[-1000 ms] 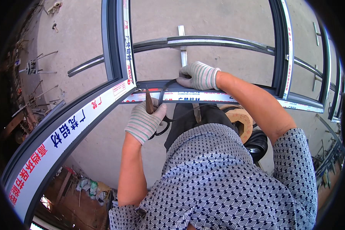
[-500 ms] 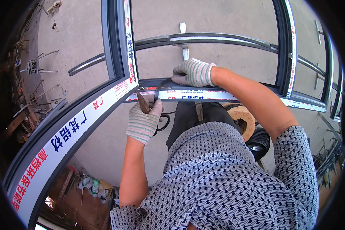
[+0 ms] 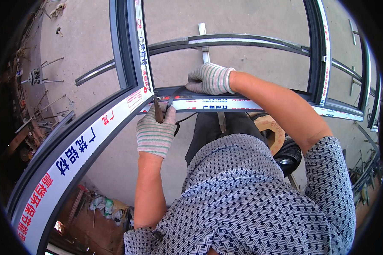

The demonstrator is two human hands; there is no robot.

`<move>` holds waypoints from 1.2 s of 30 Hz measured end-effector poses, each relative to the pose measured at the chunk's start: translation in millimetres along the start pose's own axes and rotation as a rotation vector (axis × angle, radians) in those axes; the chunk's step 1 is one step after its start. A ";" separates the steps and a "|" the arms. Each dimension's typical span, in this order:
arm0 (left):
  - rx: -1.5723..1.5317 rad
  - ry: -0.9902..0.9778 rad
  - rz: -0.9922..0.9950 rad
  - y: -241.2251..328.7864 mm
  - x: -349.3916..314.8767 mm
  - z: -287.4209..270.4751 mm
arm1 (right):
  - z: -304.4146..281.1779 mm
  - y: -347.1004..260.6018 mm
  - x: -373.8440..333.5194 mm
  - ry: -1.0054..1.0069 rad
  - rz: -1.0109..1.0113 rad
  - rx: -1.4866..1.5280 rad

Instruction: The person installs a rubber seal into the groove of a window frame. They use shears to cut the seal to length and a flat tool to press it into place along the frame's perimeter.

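Note:
My left hand (image 3: 154, 132), in a white striped glove, is closed around a rusty-brown pointed tool (image 3: 158, 111), its tip up near the frame's corner. A thin black rubber strip (image 3: 173, 97) runs from its thumb and fingers up to my other hand. My right hand (image 3: 212, 79), gloved alike, lies along the near bar of a dark aluminium frame (image 3: 217, 105), its bent fingertips on the strip in the bar's channel. The tool's lower part is hidden in the left palm. A black loop shows just beside that hand, partly hidden.
A long film-covered bar (image 3: 76, 153) curves down the left. A coil of black strip (image 3: 288, 157) and a tan ring-shaped roll (image 3: 273, 135) sit below the frame on the right. Metal stands (image 3: 36, 75) and scraps lie on the concrete floor at left.
My right hand has slid slightly left along the near bar. My left hand has shifted a little left and up, and the tool stands more upright. Less of the black loop shows.

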State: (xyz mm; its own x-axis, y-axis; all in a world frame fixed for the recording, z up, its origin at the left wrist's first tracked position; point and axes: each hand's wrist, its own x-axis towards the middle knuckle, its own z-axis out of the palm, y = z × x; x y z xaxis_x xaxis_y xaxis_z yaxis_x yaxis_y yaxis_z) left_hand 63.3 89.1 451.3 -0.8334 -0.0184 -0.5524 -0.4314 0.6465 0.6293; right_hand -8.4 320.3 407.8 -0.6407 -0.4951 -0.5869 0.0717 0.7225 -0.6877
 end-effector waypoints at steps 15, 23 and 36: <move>-0.182 -0.233 -0.100 -13.9 -14.5 -13.6 | -0.5 2.8 1.5 0.026 -0.047 0.052; -0.068 -0.030 0.062 2.3 -11.9 -4.6 | 6.7 -5.0 9.0 0.075 -0.068 -0.076; -0.028 0.026 0.009 0.0 -7.1 -2.2 | 9.5 -9.5 18.1 0.061 -0.068 -0.046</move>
State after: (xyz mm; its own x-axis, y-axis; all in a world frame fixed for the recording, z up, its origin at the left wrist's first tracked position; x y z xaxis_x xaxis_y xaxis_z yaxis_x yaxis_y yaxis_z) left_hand 68.4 87.5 456.4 -0.8455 -0.0326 -0.5330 -0.4334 0.6250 0.6493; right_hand -13.3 299.9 399.7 -0.6887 -0.5141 -0.5114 -0.0078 0.7104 -0.7037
